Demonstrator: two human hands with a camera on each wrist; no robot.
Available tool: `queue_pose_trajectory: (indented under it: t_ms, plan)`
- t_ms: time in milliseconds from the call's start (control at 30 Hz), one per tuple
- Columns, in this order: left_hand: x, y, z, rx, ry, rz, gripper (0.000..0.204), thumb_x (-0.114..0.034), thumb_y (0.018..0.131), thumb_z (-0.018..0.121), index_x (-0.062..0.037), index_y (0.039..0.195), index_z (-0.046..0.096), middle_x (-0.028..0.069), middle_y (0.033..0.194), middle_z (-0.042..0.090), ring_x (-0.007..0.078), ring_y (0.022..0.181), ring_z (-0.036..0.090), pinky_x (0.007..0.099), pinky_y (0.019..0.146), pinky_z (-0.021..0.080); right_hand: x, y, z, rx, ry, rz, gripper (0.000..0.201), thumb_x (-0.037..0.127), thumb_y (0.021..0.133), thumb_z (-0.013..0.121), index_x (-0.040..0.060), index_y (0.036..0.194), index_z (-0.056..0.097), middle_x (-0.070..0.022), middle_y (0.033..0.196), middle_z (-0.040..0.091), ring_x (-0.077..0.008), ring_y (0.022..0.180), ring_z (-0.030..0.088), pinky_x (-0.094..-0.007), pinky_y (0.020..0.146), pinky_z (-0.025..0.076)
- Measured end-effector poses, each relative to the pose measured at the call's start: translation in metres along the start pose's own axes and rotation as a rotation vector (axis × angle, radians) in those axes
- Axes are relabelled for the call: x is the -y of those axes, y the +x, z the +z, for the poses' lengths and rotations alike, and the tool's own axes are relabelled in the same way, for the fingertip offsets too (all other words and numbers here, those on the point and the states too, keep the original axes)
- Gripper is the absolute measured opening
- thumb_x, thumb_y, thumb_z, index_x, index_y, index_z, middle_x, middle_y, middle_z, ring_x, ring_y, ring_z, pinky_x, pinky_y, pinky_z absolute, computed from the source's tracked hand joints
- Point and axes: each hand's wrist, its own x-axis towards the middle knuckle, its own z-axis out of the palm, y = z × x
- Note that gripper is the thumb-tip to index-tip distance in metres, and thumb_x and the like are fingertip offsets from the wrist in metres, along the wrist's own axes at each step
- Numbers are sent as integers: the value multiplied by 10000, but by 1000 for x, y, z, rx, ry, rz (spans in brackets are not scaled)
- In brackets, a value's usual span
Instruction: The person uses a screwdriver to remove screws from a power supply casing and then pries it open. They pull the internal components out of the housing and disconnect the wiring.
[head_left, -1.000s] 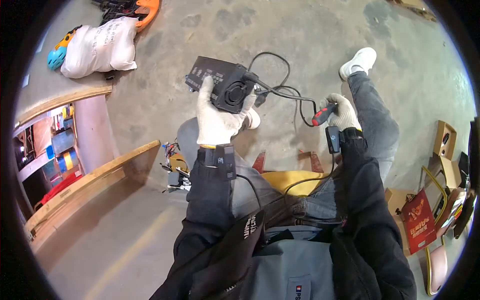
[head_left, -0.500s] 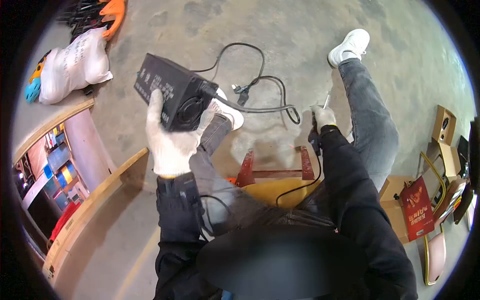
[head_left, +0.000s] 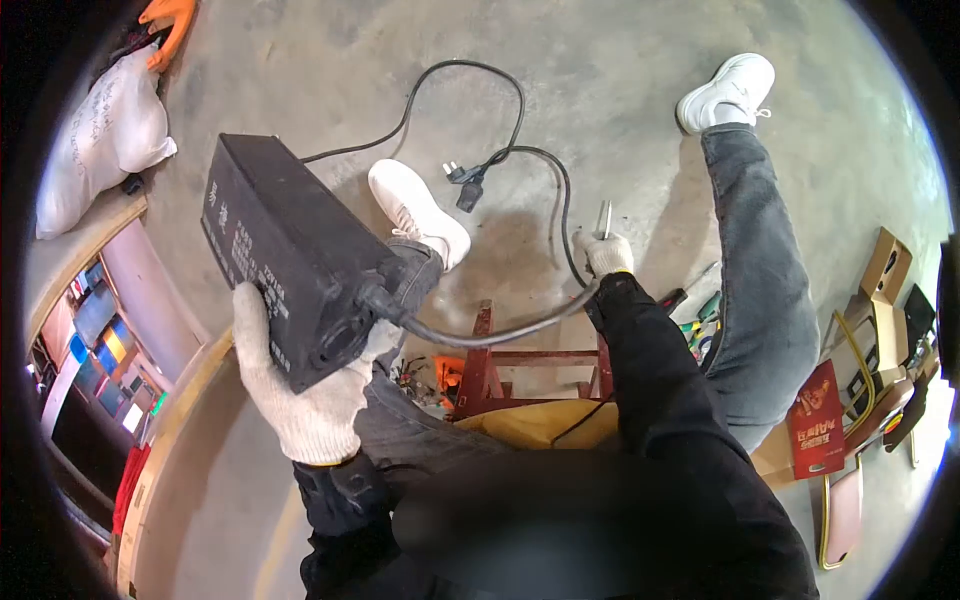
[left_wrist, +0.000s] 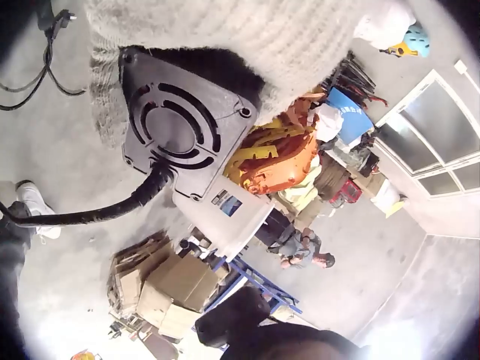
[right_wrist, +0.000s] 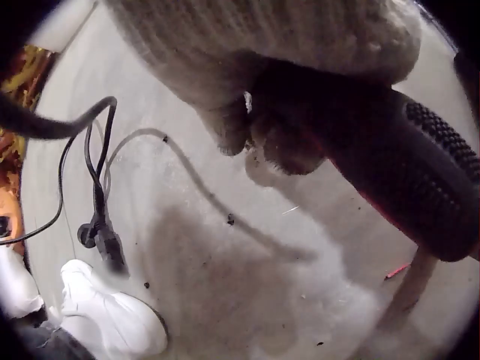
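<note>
My gloved left hand (head_left: 300, 405) holds up a black charger (head_left: 285, 250), a box with white print on its side. In the left wrist view the charger's end face (left_wrist: 176, 135) shows a round fan grille and a thick cable (left_wrist: 97, 216) leaving beside it. Thumb and fingers grip the box from below and both sides. My gloved right hand (head_left: 608, 255) grips a screwdriver, its metal shaft (head_left: 606, 220) pointing away from me. The black and red handle (right_wrist: 390, 165) fills much of the right wrist view. A plug and connector (head_left: 465, 185) lie on the floor.
Beneath me is a red stool frame (head_left: 485, 365) with a yellow seat (head_left: 540, 425). Hand tools (head_left: 705, 310) lie beside my right leg. At left are a wooden ledge (head_left: 185, 400) and a white sack (head_left: 105, 160); at right, a red box (head_left: 818, 425).
The charger has moved left and nearer to my head. My right hand has shifted left and down, turning the screwdriver so its shaft points forward. The head view has moved too.
</note>
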Motion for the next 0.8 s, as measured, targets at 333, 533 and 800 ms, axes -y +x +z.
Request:
queue_pose_trajectory:
  t_ms: [333,533,800]
  plan:
    - [-1,7,-14,-184,-51,-15,628,-580,991,614,-82,1374,638,156,1238,724,314,1020,731,523,825,637,-5,35,32,-93,-405,51,508,506,855,728,2,888,788,-242,832,751,-394,850,761,-447,802,594]
    - [-2,5,-11,-133,13,-15,632,-579,970,640,-95,1376,641,161,1252,714,295,1069,718,474,850,636,-12,47,36,-107,-462,79,370,355,833,698,-6,840,779,-190,715,723,-336,712,743,-423,700,584]
    - [2,7,-9,-265,13,9,644,-569,937,700,-98,1372,640,135,1256,707,299,1058,702,491,861,613,-14,53,43,-140,-401,72,278,254,846,680,-9,824,765,-154,653,705,-277,576,718,-395,584,563]
